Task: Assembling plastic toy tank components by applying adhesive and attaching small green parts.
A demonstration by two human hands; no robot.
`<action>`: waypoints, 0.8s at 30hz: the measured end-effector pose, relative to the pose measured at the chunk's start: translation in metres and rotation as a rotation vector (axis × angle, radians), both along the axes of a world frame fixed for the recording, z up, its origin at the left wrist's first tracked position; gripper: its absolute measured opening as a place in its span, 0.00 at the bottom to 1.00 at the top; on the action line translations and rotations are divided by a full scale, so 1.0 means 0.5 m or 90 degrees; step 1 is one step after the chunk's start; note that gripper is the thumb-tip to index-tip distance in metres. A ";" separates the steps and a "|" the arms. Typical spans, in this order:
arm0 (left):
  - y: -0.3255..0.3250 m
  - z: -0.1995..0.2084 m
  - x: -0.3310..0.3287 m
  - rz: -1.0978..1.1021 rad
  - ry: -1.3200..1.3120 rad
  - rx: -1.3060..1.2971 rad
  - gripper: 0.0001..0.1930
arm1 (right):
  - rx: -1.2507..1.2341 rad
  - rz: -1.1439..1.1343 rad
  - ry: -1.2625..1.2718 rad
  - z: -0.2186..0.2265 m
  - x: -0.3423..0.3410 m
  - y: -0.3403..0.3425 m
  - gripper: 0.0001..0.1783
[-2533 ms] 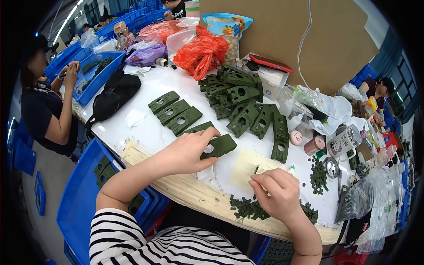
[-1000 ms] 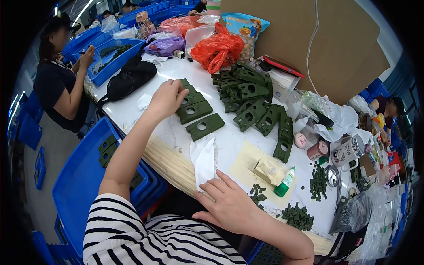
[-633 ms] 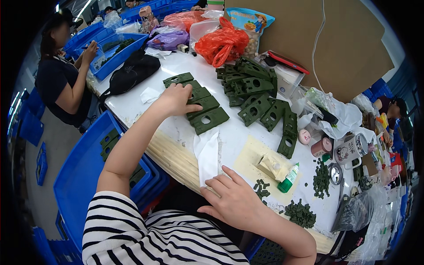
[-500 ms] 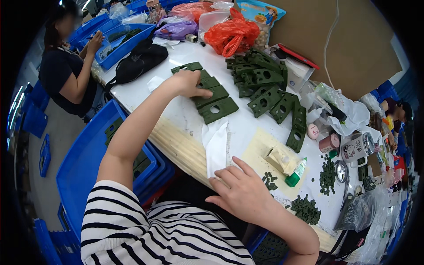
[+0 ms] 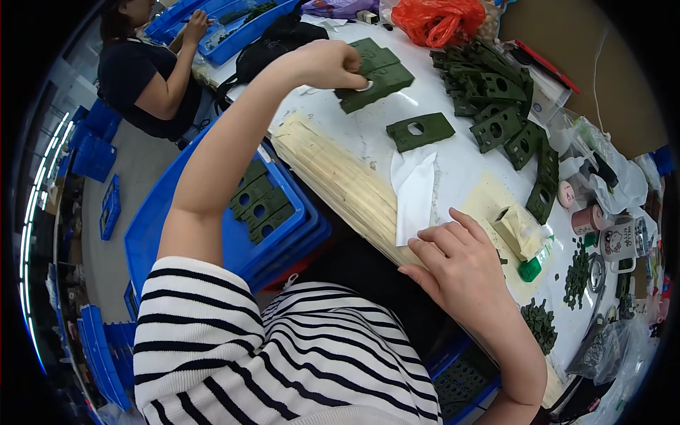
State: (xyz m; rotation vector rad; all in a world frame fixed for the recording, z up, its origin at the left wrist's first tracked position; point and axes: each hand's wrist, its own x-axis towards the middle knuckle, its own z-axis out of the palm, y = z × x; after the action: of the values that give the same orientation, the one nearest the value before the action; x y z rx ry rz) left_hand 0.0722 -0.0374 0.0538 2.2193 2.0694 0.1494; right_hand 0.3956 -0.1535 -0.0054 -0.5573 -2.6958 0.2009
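Note:
My left hand (image 5: 327, 65) is closed on a few overlapping dark green plastic plates (image 5: 386, 78) at the far side of the white table, its thumb by a round hole. Whether they are fully off the table I cannot tell. A single green plate (image 5: 440, 126) with a round hole lies flat to their right. My right hand (image 5: 459, 273) is open and holds nothing, fingers spread over the near table edge. Beside its fingertips lies a white paper strip (image 5: 416, 191). More green plates (image 5: 499, 88) are heaped at the back right.
At my left stands a stack of blue trays (image 5: 212, 234), with green plates (image 5: 261, 202) inside. Small green pieces (image 5: 538, 322) are piled on the right, near a yellowish block (image 5: 520, 234) and a cup (image 5: 618, 241). A co-worker (image 5: 145, 78) stands at the far left.
My left hand has closed on the plates and drawn them toward the left, apart from the single plate. My right hand stays spread by the table edge. The whole view has shifted.

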 end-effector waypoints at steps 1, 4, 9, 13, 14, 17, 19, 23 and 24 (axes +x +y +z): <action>-0.036 -0.002 -0.057 0.009 -0.044 0.018 0.18 | 0.001 0.007 0.004 0.002 -0.004 -0.002 0.16; -0.208 0.035 -0.153 0.058 -0.073 0.054 0.13 | 0.002 0.012 0.015 0.005 -0.007 -0.005 0.16; -0.472 -0.058 -0.275 0.346 0.043 -0.031 0.16 | -0.009 0.005 0.020 0.002 -0.007 -0.008 0.15; -0.625 -0.157 -0.317 0.487 0.057 -0.253 0.19 | -0.021 0.020 0.002 -0.010 -0.009 -0.011 0.14; -0.647 -0.179 -0.323 0.481 0.065 -0.269 0.19 | -0.023 0.022 -0.002 -0.011 -0.011 -0.012 0.14; -0.709 -0.247 -0.358 0.428 0.115 -0.279 0.21 | -0.026 0.029 -0.007 -0.010 -0.011 -0.013 0.14; -0.676 -0.245 -0.332 0.461 0.087 -0.352 0.24 | -0.021 0.025 -0.010 -0.009 -0.012 -0.016 0.14; -0.639 -0.214 -0.317 0.477 0.023 -0.432 0.25 | -0.008 0.027 -0.013 -0.008 -0.016 -0.019 0.14; -0.638 -0.209 -0.326 0.486 -0.012 -0.415 0.25 | -0.007 0.024 -0.013 -0.010 -0.015 -0.020 0.14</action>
State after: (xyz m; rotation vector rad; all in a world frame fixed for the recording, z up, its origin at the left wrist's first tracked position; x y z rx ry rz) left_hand -0.0907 -0.3563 -0.0509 1.0121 2.3767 -0.3890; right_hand 0.3884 -0.1635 -0.0103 -0.5149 -2.7283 0.2221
